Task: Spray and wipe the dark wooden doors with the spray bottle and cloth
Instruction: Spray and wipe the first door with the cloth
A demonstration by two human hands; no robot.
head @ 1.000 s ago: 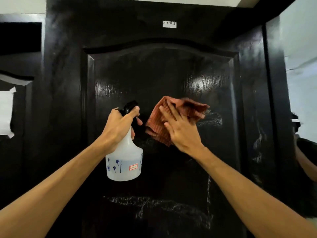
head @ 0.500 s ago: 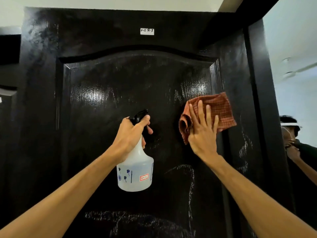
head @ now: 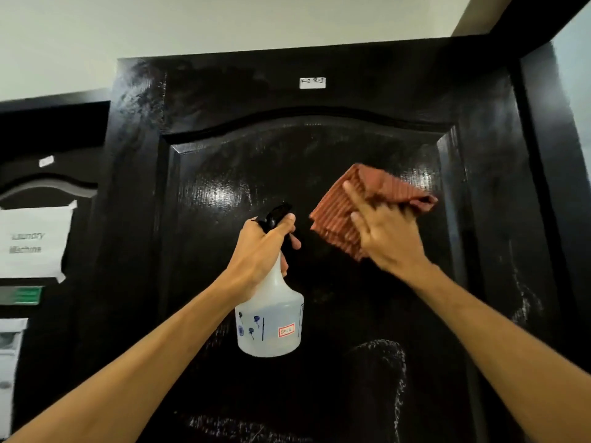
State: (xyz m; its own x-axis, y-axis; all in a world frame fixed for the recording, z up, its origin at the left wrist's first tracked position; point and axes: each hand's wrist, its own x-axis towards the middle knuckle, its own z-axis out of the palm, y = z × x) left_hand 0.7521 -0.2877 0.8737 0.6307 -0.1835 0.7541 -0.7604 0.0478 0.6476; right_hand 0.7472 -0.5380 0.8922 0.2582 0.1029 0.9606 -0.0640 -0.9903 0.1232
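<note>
In the head view your right hand (head: pixel 387 241) presses the folded rust-red striped cloth (head: pixel 335 219) with spread fingers (head: pixel 350 195) against the upper panel of the dark wooden door (head: pixel 224 161); wipe in overlapping strokes, down toward the white streaks (head: pixel 383 346) below. Your left hand (head: pixel 259 251) grips the neck of the translucent white plastic spray bottle (head: pixel 271 324), just left of the cloth; hold it clear of your strokes.

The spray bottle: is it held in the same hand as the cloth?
No, the left hand grips the spray bottle by its neck, while the right hand presses the cloth against the dark door.
</note>
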